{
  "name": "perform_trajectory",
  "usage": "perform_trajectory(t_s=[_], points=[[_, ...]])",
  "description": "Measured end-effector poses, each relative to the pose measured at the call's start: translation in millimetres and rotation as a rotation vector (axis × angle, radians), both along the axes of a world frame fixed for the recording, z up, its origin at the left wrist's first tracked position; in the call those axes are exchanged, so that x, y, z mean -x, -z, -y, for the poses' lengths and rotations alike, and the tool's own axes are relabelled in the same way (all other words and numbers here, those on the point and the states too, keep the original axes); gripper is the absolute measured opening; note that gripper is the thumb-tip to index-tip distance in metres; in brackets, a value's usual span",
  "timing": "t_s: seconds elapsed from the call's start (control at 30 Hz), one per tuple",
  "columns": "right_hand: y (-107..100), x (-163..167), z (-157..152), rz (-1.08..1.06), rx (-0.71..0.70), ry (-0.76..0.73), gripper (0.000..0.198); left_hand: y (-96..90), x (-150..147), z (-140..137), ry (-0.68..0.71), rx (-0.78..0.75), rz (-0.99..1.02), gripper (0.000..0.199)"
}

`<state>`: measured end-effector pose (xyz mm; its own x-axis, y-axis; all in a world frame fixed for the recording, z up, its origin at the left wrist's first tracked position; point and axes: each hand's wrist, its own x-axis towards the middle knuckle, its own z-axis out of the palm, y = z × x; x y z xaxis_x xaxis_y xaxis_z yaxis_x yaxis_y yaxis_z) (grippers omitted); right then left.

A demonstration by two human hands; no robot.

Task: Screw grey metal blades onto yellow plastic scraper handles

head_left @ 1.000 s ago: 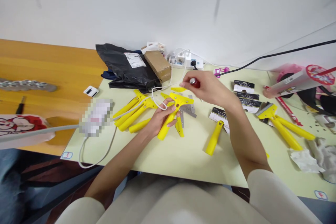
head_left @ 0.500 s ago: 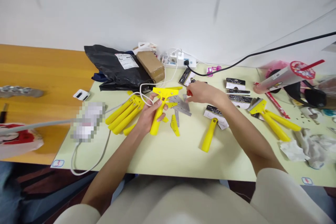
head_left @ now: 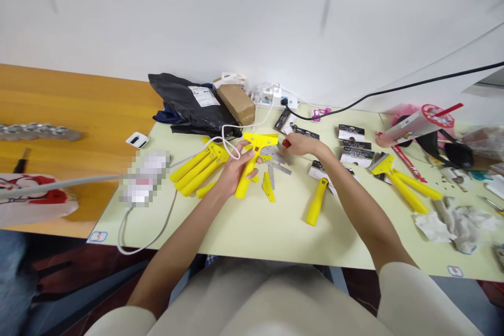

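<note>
My left hand (head_left: 235, 172) is closed around the handle of a yellow scraper (head_left: 246, 181), its wide head pointing away from me. Closed on a small red-handled tool (head_left: 286, 143), my right hand (head_left: 304, 144) is just right of that head; the tool's kind is hidden by the fingers. Its fingertips are low over several flat metal blades (head_left: 271, 155), and whether they touch one I cannot tell. A loose yellow blade-cover piece (head_left: 268, 187) lies below the blades. More yellow scraper handles (head_left: 197, 170) lie together left of my left hand.
One yellow handle (head_left: 316, 205) lies right of centre, more scrapers (head_left: 409, 189) farther right. Black-and-white card packages (head_left: 356, 156) are nearby. A black plastic bag (head_left: 185, 110), brown box (head_left: 236, 102) and power strip (head_left: 289, 101) line the wall. A drink cup (head_left: 419, 126) leans at right; white cables cross the left.
The view has shifted slightly, so most things on the table appear a little displaced. Both hands keep their holds; my right hand remains by the blades beside the scraper head.
</note>
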<state>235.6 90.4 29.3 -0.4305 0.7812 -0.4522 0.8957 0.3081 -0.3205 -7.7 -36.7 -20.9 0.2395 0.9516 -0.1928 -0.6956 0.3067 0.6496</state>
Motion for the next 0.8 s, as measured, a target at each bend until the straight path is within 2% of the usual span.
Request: perform_trajectory(t_s=[0.17,0.3,0.37,0.43,0.8], points=[[-41,-6,6,-0.207,-0.062,0.05,0.025,-3.1,2,1,0.012,-0.011,0.007,0.057],[-66,-6,19,-0.477,-0.127,0.148,0.04,-3.0,4,4,0.079,-0.008,-0.017,0.058],[-70,-5,25,-0.623,-0.11,0.187,0.038,-1.0,5,4,0.112,-0.003,-0.024,0.059],[-70,-5,29,-0.68,-0.071,0.186,0.036,0.8,5,5,0.135,0.005,-0.029,0.058],[-68,-11,26,-0.645,-0.01,0.18,0.023,-1.1,0,5,0.176,0.001,-0.06,0.049]])
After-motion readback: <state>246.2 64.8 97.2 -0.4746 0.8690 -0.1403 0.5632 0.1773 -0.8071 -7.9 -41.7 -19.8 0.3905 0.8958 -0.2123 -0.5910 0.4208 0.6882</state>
